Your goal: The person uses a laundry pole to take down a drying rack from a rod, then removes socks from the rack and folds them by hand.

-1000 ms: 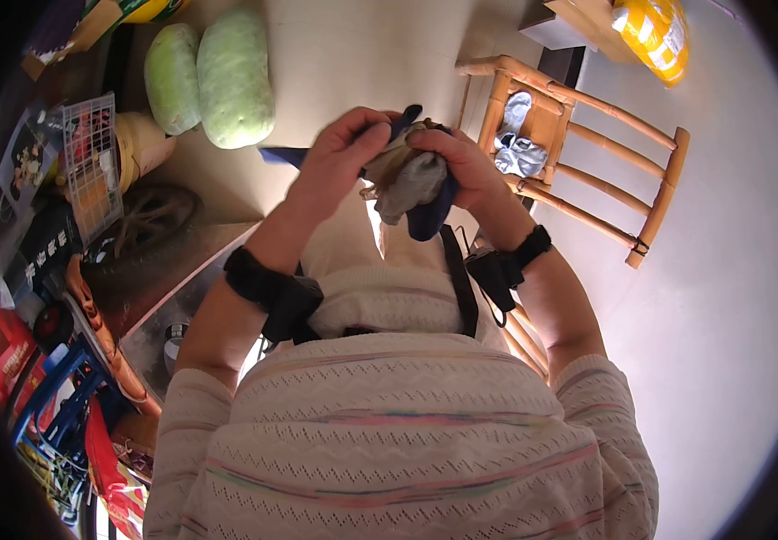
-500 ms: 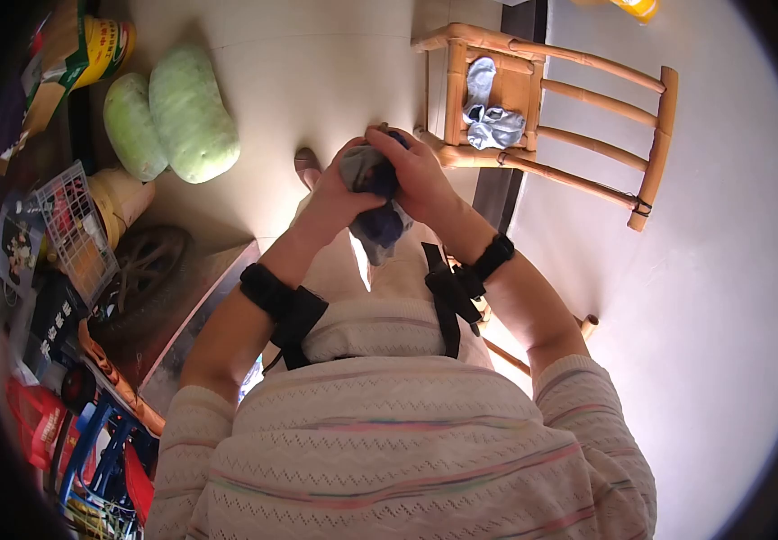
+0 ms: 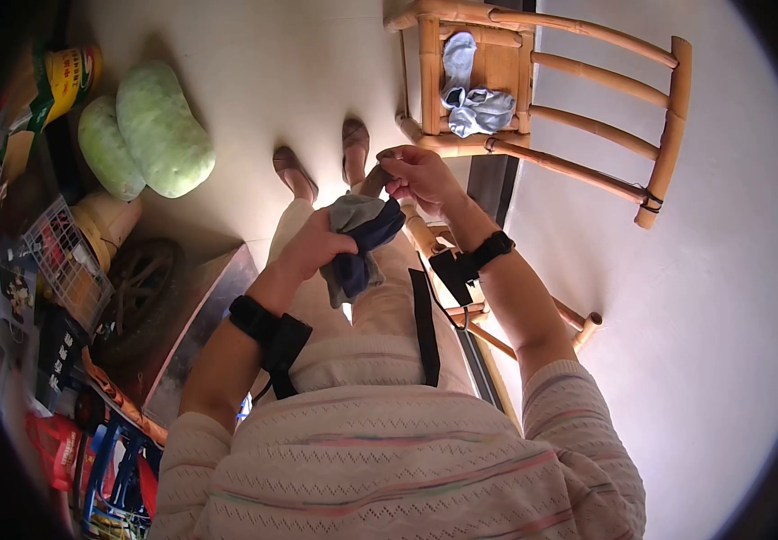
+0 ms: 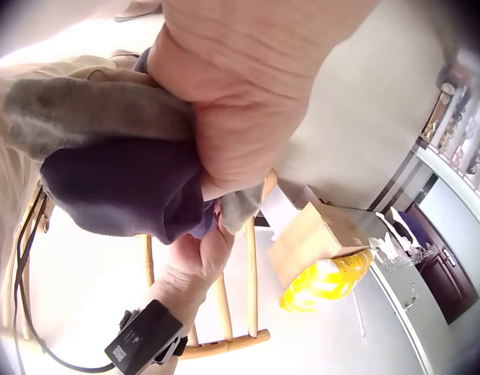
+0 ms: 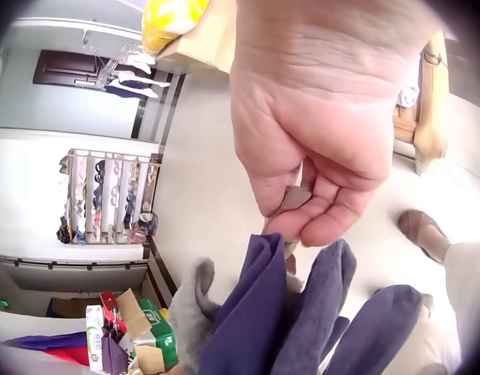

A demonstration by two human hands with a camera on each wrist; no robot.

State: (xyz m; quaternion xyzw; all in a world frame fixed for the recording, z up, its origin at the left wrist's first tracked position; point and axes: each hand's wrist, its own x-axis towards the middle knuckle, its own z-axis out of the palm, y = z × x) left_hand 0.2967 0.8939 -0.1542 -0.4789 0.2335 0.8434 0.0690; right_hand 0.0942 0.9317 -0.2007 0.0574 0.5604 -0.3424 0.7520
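Note:
My left hand (image 3: 315, 245) grips a loose bundle of socks in front of my thighs, its thumb lying across the cloth. A navy sock (image 4: 123, 183) and a grey sock (image 4: 84, 113) hang out of that grip in the left wrist view. Beyond the bundle, my right hand (image 3: 427, 183) pinches the end of a brownish sock (image 3: 373, 184) between thumb and fingers. From the right wrist, a bit of that brown cloth (image 5: 296, 198) shows between the fingertips, just above the upright folds of navy cloth (image 5: 252, 308). Part of the bundle is hidden by the left palm.
A bamboo chair (image 3: 664, 135) at upper right carries light blue-grey socks (image 3: 481, 110) on its seat. Two pale green melons (image 3: 166, 135) lie on the floor at left. A wheel (image 3: 141, 290) and a wire rack (image 3: 67, 261) crowd the left side. Another bamboo seat (image 3: 578, 324) is behind my right arm.
The hands were close together around the bundle; now the right hand has drawn away up and right with the brown sock's end. The left hand keeps the bundle. The head view has shifted.

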